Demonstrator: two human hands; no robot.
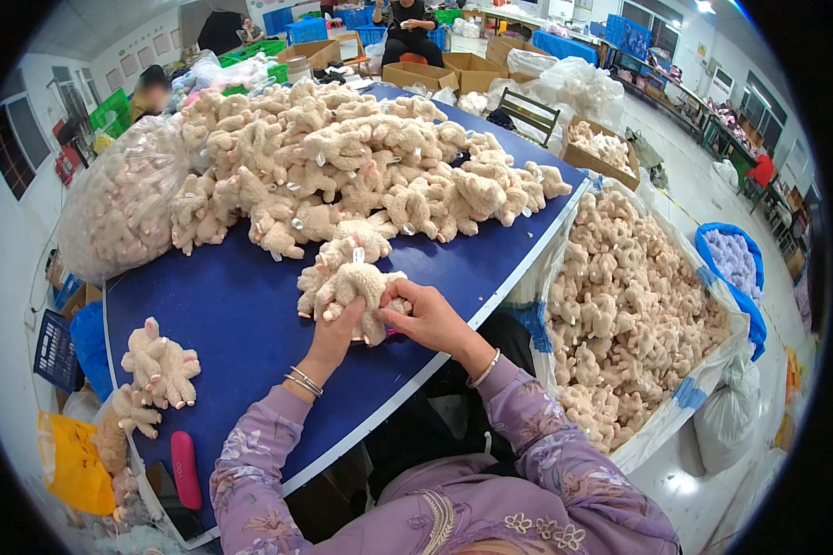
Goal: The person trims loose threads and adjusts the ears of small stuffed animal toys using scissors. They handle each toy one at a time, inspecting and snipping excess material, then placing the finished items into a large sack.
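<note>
Near the front edge of the blue table [241, 351], a cream plush toy [361, 283] is between my hands. My left hand [336, 335] grips its lower left side, thumb against the fleece. On the right, my right hand [428, 317] pinches a limb of the same toy, fingers closed. A bit of pink shows under the right fingers; what it is I cannot make out. Another plush toy [317, 289] lies directly behind and touches the held one. Beyond them rises a big heap of similar plush toys [333, 153] with small white tags.
A clear bag of plush toys [125, 199] stands at the table's left. Several toys [160, 363] lie at the near left, by a pink case [185, 470] and a dark phone-like slab [174, 499]. To my right is a large sack [727, 370] full of toys. People sit farther back.
</note>
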